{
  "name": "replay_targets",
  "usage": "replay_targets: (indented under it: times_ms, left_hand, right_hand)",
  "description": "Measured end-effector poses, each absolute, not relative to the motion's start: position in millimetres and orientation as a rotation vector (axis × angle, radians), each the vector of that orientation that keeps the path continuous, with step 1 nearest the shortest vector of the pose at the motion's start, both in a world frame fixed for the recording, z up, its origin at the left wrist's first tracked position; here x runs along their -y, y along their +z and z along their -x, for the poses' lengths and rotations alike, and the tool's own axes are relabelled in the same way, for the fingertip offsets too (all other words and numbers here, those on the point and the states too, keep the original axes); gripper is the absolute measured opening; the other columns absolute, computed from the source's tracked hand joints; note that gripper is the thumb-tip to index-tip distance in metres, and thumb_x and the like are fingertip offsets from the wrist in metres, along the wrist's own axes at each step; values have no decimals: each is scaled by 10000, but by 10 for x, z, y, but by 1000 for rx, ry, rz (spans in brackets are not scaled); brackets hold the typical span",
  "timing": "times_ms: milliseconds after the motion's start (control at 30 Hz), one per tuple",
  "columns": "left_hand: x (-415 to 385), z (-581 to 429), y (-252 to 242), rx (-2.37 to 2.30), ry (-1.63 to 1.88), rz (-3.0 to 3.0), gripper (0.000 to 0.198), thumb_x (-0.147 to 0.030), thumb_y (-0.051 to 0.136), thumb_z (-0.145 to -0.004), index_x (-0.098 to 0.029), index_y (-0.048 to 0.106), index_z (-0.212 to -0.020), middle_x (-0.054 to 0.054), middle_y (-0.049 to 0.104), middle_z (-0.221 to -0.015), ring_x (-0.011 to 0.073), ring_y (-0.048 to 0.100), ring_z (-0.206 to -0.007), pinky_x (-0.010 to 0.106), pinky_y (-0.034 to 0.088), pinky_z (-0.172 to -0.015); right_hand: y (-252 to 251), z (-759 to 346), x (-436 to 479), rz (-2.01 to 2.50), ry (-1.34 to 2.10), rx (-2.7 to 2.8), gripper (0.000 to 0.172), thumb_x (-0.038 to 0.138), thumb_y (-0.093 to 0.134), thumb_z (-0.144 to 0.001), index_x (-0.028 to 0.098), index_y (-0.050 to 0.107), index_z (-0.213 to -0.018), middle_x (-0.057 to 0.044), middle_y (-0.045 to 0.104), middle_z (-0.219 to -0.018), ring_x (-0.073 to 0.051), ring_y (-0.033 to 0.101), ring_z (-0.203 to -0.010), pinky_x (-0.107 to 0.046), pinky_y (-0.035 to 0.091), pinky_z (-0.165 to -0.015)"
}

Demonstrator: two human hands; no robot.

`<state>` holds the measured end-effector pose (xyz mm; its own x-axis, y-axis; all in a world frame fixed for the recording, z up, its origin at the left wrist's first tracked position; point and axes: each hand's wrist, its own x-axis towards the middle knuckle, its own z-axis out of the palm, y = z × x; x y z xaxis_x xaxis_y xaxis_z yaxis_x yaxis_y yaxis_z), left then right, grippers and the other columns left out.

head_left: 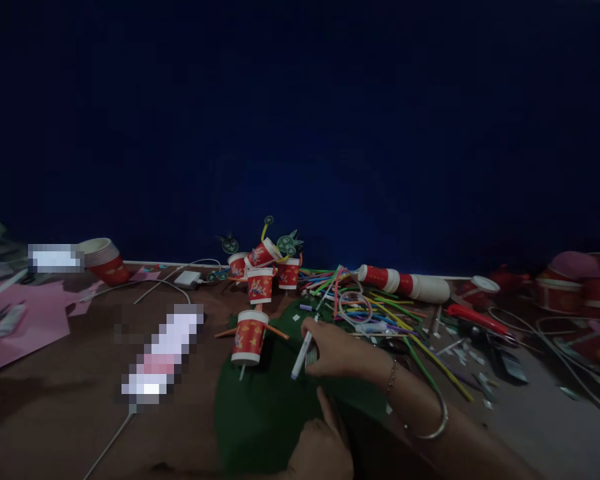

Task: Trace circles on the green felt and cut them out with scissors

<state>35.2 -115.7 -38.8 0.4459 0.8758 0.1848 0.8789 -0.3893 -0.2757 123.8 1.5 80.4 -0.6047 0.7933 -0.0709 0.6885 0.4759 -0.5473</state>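
My right hand (pixel 337 350) reaches in from the right, closed around a slim white marker (pixel 301 360) with its bluish end pointing down. Beneath the marker lies a sheet of dark green paper (pixel 240 413). Lower down, my left hand (pixel 323 443) is over the same sheet, one finger stretched out and the others partly curled; nothing shows in it. To the left of the marker stands a red paper-cup figure (pixel 250 339) with orange stick arms. Behind it, more red cup figures (pixel 260 285) carry round green cutouts on top.
Colored pipe cleaners (pixel 380 307) are heaped behind my right hand. Stacked cups (pixel 405 283) lie at the back. A red-handled tool (pixel 480 321) and paper scraps are to the right. On the left are a blurred-out phone (pixel 163 353), cables, pink paper (pixel 45 327) and nested cups (pixel 105 260).
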Motion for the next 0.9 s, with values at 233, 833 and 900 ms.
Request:
replay_targets:
  times_ms: [233, 833, 900]
  left_hand:
    - [1142, -353, -375, 1292, -27, 2438, 401, -249, 577, -739, -23, 644, -1064, 369, 582, -1039, 184, 563, -437, 287, 416, -384]
    - [1057, -233, 188, 1364, -33, 2456, 307, -178, 519, -782, -123, 649, -1055, 194, 622, -1084, 160, 607, -570, 247, 459, -453]
    - [1026, -226, 243, 1384, -47, 2395, 345, -156, 506, -784, -124, 627, -1105, 214, 596, -1140, 166, 608, -596, 248, 462, -454]
  right_hand:
    - [723, -1226, 32, 1245, 954, 2297, 413, 161, 622, -578, 206, 405, -926, 33, 501, -794, -109, 453, -657, -210, 318, -568]
    - [398, -1447, -104, 1115, 1323, 1568, 393, 296, 688, -607, 229, 358, -809, -3, 599, -822, -168, 585, -731, -294, 439, -643]
    - [322, -1459, -108, 1075, 1378, 1408, 390, 342, 676, -635, 232, 327, -770, 13, 592, -744, -170, 597, -688, -295, 448, -608]
